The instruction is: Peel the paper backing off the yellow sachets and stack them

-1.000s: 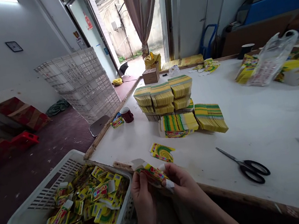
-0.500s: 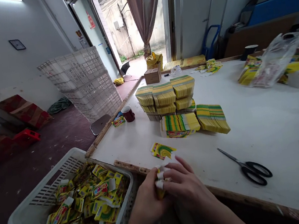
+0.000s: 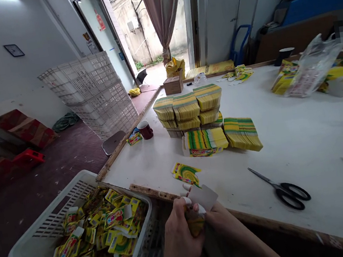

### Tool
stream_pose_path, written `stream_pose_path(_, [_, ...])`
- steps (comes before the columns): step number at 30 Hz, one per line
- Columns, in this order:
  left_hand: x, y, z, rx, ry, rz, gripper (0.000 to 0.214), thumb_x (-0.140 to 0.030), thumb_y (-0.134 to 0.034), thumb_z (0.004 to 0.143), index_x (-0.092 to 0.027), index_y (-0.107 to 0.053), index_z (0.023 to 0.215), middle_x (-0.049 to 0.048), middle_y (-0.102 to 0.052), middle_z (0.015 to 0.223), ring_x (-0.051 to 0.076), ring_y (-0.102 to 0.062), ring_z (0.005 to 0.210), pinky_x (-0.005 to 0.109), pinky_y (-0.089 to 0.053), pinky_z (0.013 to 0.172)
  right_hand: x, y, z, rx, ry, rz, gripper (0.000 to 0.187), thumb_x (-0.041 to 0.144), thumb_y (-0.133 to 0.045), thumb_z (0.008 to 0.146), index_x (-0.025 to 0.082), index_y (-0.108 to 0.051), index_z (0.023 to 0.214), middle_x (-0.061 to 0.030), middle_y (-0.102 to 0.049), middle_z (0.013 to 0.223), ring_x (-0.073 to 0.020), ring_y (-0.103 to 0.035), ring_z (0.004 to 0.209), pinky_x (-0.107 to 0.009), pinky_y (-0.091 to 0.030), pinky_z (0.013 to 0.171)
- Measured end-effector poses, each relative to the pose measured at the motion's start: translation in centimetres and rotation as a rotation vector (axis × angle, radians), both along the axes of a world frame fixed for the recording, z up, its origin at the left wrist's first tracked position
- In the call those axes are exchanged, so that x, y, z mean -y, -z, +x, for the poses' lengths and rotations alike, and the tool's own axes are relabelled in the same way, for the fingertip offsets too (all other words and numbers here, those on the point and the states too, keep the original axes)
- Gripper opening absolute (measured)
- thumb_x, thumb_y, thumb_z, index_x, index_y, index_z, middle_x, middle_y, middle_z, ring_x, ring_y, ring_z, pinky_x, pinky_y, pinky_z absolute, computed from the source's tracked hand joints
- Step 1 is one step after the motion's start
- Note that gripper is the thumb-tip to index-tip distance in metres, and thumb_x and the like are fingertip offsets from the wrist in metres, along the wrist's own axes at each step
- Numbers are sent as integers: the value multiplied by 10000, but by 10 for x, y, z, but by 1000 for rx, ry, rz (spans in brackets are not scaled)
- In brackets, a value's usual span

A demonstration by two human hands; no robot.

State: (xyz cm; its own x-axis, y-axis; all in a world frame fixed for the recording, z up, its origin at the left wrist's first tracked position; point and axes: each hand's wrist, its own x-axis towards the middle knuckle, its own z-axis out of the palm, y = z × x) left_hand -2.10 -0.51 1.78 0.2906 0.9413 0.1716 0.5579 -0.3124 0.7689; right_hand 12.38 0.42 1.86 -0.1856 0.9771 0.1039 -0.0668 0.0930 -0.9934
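Note:
Low at the table's front edge, my left hand [image 3: 181, 229] is closed round a small yellow carton [image 3: 195, 224]. Its pale inner cardboard panel [image 3: 205, 198] sticks out at the top. My right hand [image 3: 218, 220] presses against the carton from the other side, its fingers partly hidden behind the panel. White coverings wrap some of the fingertips. Just beyond the hands a flat yellow-green carton [image 3: 186, 173] lies on the white table. Stacks of flattened cartons [image 3: 205, 140] stand farther back.
A white plastic basket [image 3: 19, 247] full of yellow cartons [image 3: 120, 242] stands to the left. Black-handled scissors [image 3: 284, 191] lie on the right of the table [image 3: 288, 142]. A dark red mug [image 3: 144, 130] sits near the left edge, and a clear plastic bag [image 3: 310, 70] at the back right.
My right hand has turned and drawn lower, its fingers no longer spread over the top of the carton. The pale panel now stands out between the hands. The view has shifted slightly.

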Motion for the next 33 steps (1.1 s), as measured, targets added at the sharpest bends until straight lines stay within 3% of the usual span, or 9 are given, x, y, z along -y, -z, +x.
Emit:
stream_pose_path(5, [-6, 12, -1, 81, -20, -46, 537, -260, -585, 777, -212, -365, 1265, 162, -579, 1202, 286, -599, 1083, 428, -485, 898, 12, -1, -1, 282, -95, 274, 538, 203, -521, 883, 258, -430, 1411, -110, -463, 1434, -264, -408, 1345, -427, -362, 1095])
stream_pose_path(7, [-7, 11, -1, 100, -73, -27, 613, -252, -632, 739, -210, -338, 1276, 174, -543, 1238, 293, -571, 1122, 441, -467, 933, 13, 2, 2, 329, -51, 348, 512, 127, -441, 895, 279, -469, 1384, -97, -458, 1442, -232, -443, 1326, -389, -385, 1084])
stream_pose_path(11, [-7, -4, -7, 13, -77, -73, 576, -177, -630, 673, -195, -412, 1206, 141, -572, 1182, 312, -550, 1133, 479, -430, 968, 7, 12, 12, 438, 91, 396, 482, 144, -390, 912, 222, -481, 1379, -147, -458, 1438, -264, -416, 1348, -425, -404, 1068])
stream_pose_path(13, [-8, -15, -12, -67, -71, -114, 538, -176, -615, 673, -191, -442, 1182, 125, -598, 1151, 304, -563, 1108, 470, -432, 957, 4, 14, 17, 550, -7, 389, 485, 172, -425, 907, 181, -468, 1391, -190, -364, 1494, -315, -354, 1378, -460, -406, 1056])
stream_pose_path(16, [-11, -28, -17, -125, -29, -162, 522, -236, -646, 682, -199, -471, 1173, 102, -637, 1121, 284, -595, 1061, 417, -458, 917, 1, 6, 24, 666, -162, 302, 397, 204, -485, 898, 153, -576, 1281, -233, -369, 1477, -346, -459, 1304, -454, -465, 994])
stream_pose_path(21, [-17, -40, -20, -84, 82, -241, 542, -260, -704, 653, -244, -496, 1154, 22, -682, 1015, 220, -655, 897, 309, -504, 765, -6, -18, 37, 556, -305, 283, 240, 195, -603, 840, 221, -699, 1058, -135, -581, 1298, -269, -523, 1255, -373, -471, 991])
stream_pose_path(25, [-18, -40, -19, -167, 29, -177, 538, -314, -687, 681, -200, -492, 1170, 85, -671, 1089, 271, -633, 1010, 374, -489, 867, -8, -9, 33, 510, -175, 233, 199, 251, -654, 804, 175, -709, 980, -204, -462, 1414, -331, -399, 1349, -458, -421, 1026])
stream_pose_path(29, [-21, -37, -22, -181, -18, -145, 607, -330, -690, 676, -173, -451, 1211, 126, -646, 1153, 290, -610, 1073, 413, -470, 919, -4, 12, 24, 391, -102, 250, 350, 334, -548, 883, 147, -577, 1177, -219, -286, 1520, -309, -242, 1428, -503, -299, 1111])
stream_pose_path(33, [-20, -38, -22, -138, 0, -200, 625, -272, -690, 655, -193, -431, 1219, 90, -661, 1108, 259, -635, 1016, 380, -489, 886, -2, 20, 24, 324, -102, 207, 407, 348, -449, 934, 174, -483, 1301, -195, -384, 1474, -278, -318, 1398, -504, -291, 1121])
